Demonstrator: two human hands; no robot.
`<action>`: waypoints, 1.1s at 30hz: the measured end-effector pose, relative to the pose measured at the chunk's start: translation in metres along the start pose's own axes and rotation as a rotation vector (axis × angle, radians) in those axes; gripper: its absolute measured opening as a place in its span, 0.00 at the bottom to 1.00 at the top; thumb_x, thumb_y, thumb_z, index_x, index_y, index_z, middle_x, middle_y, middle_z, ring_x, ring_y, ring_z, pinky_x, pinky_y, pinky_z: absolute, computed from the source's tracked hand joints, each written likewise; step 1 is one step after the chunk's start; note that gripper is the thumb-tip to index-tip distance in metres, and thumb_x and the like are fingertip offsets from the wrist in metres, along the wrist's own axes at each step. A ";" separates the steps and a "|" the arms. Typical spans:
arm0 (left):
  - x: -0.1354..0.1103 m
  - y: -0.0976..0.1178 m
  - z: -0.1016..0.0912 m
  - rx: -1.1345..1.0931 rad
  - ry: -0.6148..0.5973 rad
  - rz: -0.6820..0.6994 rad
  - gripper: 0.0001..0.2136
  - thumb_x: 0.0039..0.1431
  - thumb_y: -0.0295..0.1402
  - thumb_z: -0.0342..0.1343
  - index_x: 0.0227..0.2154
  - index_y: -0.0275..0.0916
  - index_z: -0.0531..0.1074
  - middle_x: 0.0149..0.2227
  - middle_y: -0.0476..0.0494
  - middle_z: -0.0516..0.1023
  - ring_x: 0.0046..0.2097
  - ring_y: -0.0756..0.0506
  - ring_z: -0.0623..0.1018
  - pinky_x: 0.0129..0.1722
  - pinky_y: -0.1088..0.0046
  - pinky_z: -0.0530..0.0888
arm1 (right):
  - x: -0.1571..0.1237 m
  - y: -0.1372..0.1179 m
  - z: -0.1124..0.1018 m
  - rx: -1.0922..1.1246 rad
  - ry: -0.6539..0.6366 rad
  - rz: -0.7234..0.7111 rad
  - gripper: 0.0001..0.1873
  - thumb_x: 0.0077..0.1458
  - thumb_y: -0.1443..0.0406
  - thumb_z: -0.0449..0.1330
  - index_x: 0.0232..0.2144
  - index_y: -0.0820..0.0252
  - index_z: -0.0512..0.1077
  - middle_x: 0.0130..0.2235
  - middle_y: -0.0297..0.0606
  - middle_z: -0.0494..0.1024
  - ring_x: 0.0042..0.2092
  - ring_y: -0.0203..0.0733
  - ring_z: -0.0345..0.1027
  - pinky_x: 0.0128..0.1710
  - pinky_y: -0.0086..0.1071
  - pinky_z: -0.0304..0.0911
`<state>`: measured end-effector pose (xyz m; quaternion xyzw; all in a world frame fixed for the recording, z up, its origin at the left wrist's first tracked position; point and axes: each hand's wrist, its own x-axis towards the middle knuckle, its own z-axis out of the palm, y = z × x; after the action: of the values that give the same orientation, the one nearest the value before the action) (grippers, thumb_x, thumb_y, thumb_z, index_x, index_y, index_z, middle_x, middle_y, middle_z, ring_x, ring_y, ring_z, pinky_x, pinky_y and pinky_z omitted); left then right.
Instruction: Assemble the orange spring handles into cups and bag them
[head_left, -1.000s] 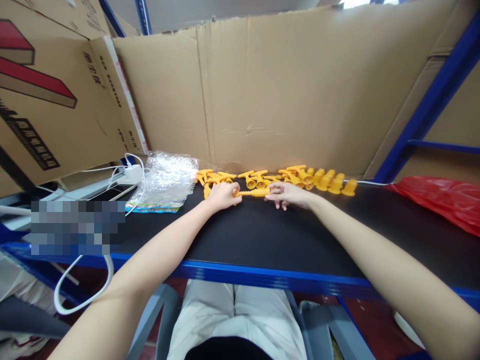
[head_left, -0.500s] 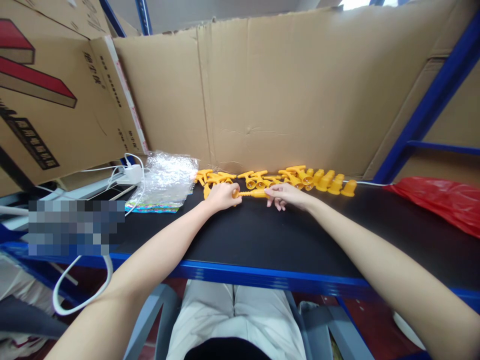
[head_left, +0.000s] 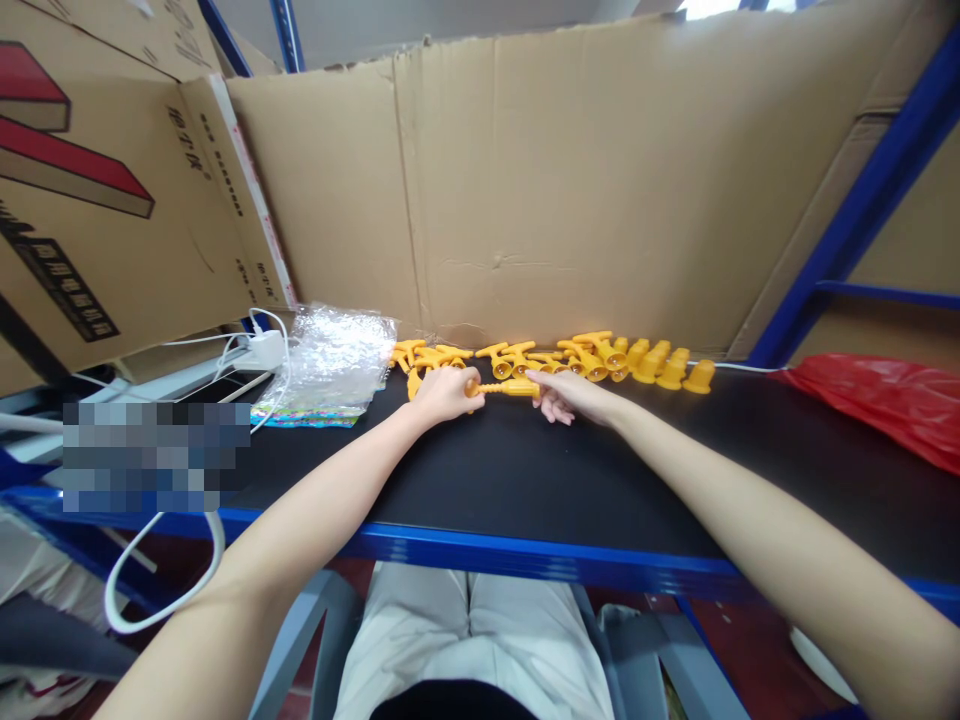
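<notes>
My left hand (head_left: pixel 448 394) is closed around the handle end of a yellow plastic piece, most of which its fingers hide. From that hand a thin ridged yellow shaft (head_left: pixel 487 387) points right into a yellow cup-shaped piece (head_left: pixel 513 389). At the cup's right end is my right hand (head_left: pixel 566 394), thumb and index finger closed on it, the other fingers loosely curled below. Both pieces are held in line, level, just above the black tabletop (head_left: pixel 517 470). Behind my hands lie several yellow T-handled pieces (head_left: pixel 517 358) with round open ends.
Several yellow cups (head_left: pixel 698 376) stand to the right of the T-handled pieces. Clear plastic bags (head_left: pixel 337 350) lie at the left, near a white charger (head_left: pixel 266 348) with cables. A red plastic bag (head_left: pixel 877 400) rests at the right. Cardboard (head_left: pixel 562 200) walls the back.
More of the yellow cup shows, and less of the ridged shaft is bare between it and my left hand. My right fingers have shifted slightly on the cup; my left hand stays nearly still.
</notes>
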<state>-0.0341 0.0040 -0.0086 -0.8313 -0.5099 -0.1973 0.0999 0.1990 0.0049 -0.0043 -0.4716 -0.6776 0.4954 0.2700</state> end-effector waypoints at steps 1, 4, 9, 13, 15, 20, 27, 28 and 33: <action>0.000 -0.001 0.000 -0.003 0.001 0.003 0.13 0.48 0.39 0.52 0.37 0.41 0.71 0.31 0.47 0.76 0.34 0.44 0.75 0.32 0.72 0.67 | 0.000 0.000 -0.001 0.003 -0.007 0.005 0.28 0.53 0.46 0.49 0.22 0.67 0.67 0.15 0.40 0.70 0.12 0.28 0.57 0.09 0.21 0.51; 0.001 -0.002 0.001 -0.006 0.007 0.009 0.13 0.48 0.39 0.52 0.37 0.42 0.71 0.31 0.47 0.76 0.34 0.44 0.75 0.32 0.72 0.67 | -0.001 0.001 -0.003 0.026 -0.026 -0.011 0.26 0.51 0.46 0.53 0.29 0.67 0.69 0.25 0.45 0.76 0.17 0.29 0.64 0.12 0.21 0.56; 0.001 -0.001 0.000 -0.003 -0.031 -0.017 0.13 0.47 0.38 0.53 0.37 0.42 0.72 0.32 0.46 0.76 0.35 0.44 0.75 0.33 0.72 0.67 | -0.003 0.003 -0.006 -0.022 -0.031 -0.103 0.25 0.42 0.57 0.65 0.41 0.62 0.66 0.39 0.45 0.76 0.24 0.31 0.69 0.14 0.20 0.60; 0.000 0.001 -0.002 0.006 -0.028 -0.026 0.13 0.48 0.38 0.52 0.37 0.42 0.71 0.32 0.46 0.76 0.36 0.44 0.75 0.34 0.72 0.67 | -0.005 0.000 -0.004 -0.068 -0.031 -0.147 0.20 0.44 0.55 0.64 0.33 0.66 0.69 0.37 0.47 0.77 0.22 0.31 0.68 0.15 0.22 0.62; -0.001 0.002 -0.003 0.016 -0.011 -0.030 0.14 0.48 0.38 0.52 0.38 0.42 0.71 0.32 0.46 0.76 0.36 0.44 0.75 0.34 0.72 0.67 | -0.005 -0.001 -0.003 -0.045 -0.051 -0.148 0.20 0.46 0.53 0.62 0.31 0.66 0.69 0.34 0.47 0.78 0.21 0.31 0.68 0.17 0.24 0.64; -0.002 0.003 -0.002 0.039 0.013 -0.006 0.14 0.49 0.38 0.52 0.38 0.41 0.70 0.33 0.45 0.76 0.36 0.43 0.75 0.33 0.71 0.67 | -0.004 0.000 -0.004 0.049 -0.088 -0.091 0.21 0.49 0.52 0.59 0.28 0.69 0.69 0.26 0.46 0.77 0.18 0.32 0.67 0.16 0.24 0.62; -0.003 0.005 -0.001 0.039 0.027 0.011 0.13 0.49 0.38 0.51 0.38 0.42 0.70 0.32 0.45 0.76 0.36 0.43 0.75 0.33 0.71 0.66 | 0.001 0.005 -0.005 0.116 -0.114 -0.045 0.23 0.52 0.51 0.55 0.25 0.69 0.69 0.20 0.44 0.75 0.14 0.32 0.63 0.11 0.22 0.57; -0.003 0.005 -0.001 0.039 0.029 0.011 0.13 0.49 0.38 0.51 0.38 0.42 0.70 0.32 0.45 0.76 0.35 0.43 0.75 0.32 0.71 0.66 | 0.001 0.005 -0.005 0.118 -0.116 -0.040 0.23 0.53 0.51 0.54 0.25 0.69 0.69 0.19 0.44 0.75 0.14 0.32 0.63 0.11 0.22 0.57; -0.003 0.006 0.000 0.047 0.036 0.003 0.13 0.49 0.39 0.51 0.37 0.42 0.70 0.32 0.46 0.76 0.35 0.43 0.75 0.32 0.71 0.66 | 0.000 0.003 -0.005 0.122 -0.109 0.011 0.25 0.54 0.50 0.52 0.23 0.68 0.68 0.17 0.41 0.73 0.13 0.31 0.61 0.10 0.22 0.55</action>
<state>-0.0302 -0.0013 -0.0099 -0.8259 -0.5112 -0.2000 0.1289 0.2041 0.0069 -0.0054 -0.4304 -0.6572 0.5623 0.2584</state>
